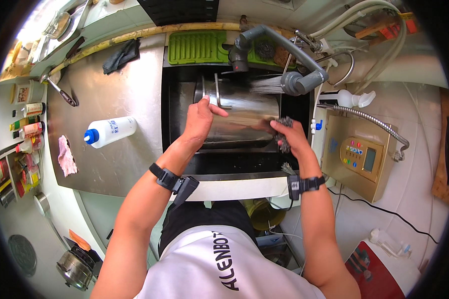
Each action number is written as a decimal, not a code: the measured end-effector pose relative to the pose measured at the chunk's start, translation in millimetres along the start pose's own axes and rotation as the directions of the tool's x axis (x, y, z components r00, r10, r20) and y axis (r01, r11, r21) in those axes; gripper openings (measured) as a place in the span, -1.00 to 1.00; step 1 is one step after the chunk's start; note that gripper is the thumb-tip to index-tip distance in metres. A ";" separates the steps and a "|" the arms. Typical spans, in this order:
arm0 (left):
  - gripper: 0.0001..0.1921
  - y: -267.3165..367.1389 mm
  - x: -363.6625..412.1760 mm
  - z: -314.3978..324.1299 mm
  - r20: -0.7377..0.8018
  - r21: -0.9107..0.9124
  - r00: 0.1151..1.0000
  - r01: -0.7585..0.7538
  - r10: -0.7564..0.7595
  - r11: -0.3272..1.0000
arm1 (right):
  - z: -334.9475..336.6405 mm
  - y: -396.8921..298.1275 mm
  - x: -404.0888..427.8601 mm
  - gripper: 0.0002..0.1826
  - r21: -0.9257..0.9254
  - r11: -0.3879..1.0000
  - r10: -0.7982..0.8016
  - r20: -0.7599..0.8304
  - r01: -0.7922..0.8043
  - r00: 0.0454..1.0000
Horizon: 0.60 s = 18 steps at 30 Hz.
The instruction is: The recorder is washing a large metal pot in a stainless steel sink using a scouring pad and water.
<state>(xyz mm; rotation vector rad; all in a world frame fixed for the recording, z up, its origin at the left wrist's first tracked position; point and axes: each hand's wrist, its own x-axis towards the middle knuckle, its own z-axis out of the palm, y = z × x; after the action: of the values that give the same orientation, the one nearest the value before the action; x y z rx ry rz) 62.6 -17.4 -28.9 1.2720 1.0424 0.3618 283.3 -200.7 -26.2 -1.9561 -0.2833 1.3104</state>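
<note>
A large stainless steel pot (243, 123) lies on its side in the black sink (232, 164), a wire handle on its upper left. My left hand (204, 114) is at the pot's left part, below the wire handle, its fingers apart; whether it touches the metal is unclear. In my right hand (290, 136) is a grey steel wool scourer (285, 127), beside the pot's right end. Water sprays leftward over the pot from a grey faucet head (292, 83). Both wrists wear black straps with small devices.
Left of the sink, a steel counter holds a white squeeze bottle (114, 131), a pink cloth (66, 156) and a dark cloth (121, 56). A green drain tray (196, 46) lies behind the sink. On the right are a white spray bottle (346, 99) and a gold control box (355, 157).
</note>
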 end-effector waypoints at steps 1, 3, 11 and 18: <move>-0.24 -7.0 2.6 0.1 0.041 0.015 0.999 -0.015 0.014 1.000 | 0.4 5.0 -6.6 -0.63 0.003 1.000 0.013 -0.033 -0.013 0.999; -0.23 -15.8 8.0 4.4 0.070 0.020 0.995 -0.066 0.064 0.998 | 0.5 7.8 -13.0 -0.63 0.006 1.000 0.028 -0.068 -0.028 0.997; -0.21 -23.2 11.9 42.8 0.155 -0.003 0.975 -0.159 0.157 0.987 | 11.9 2.1 13.4 -0.56 -0.391 0.834 -0.532 -0.383 0.389 0.755; -0.22 -30.7 19.7 49.6 0.338 -0.009 0.914 -0.236 0.225 0.972 | 62.9 -29.0 19.7 -0.64 -0.407 0.619 -0.733 0.009 0.672 0.680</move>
<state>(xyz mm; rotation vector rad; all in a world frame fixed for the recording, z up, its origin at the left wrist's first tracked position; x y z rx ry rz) 103.0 -42.5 -68.1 1.4323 0.6096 0.2927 243.9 -140.7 -32.2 -1.9101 -1.1836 0.5816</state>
